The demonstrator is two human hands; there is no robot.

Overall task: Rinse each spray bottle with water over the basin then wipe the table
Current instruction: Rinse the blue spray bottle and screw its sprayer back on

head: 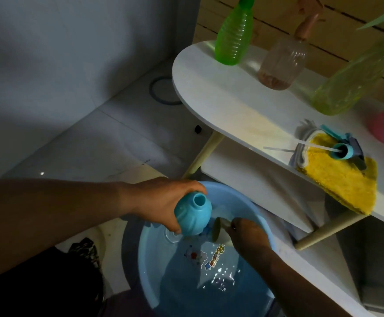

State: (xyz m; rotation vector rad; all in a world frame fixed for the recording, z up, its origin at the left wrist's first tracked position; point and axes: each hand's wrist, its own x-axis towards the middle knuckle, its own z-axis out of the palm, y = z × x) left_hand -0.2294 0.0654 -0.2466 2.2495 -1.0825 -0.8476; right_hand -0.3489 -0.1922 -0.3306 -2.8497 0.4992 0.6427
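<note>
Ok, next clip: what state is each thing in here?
Blue bottle: uncapped, tilted, gripped by left hand over the basin.
Cup: held by right hand, tipped towards the bottle.
Basin: holds water.
Green bottle: upright on the table, capped.
Pink bottle: upright, capped.
Yellow bottle: upright, capped.
Sprayer head: detached, lying on the yellow cloth.

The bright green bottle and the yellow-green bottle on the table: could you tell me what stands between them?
In the head view, the clear pinkish spray bottle stands between the bright green bottle and the yellow-green bottle.
</note>
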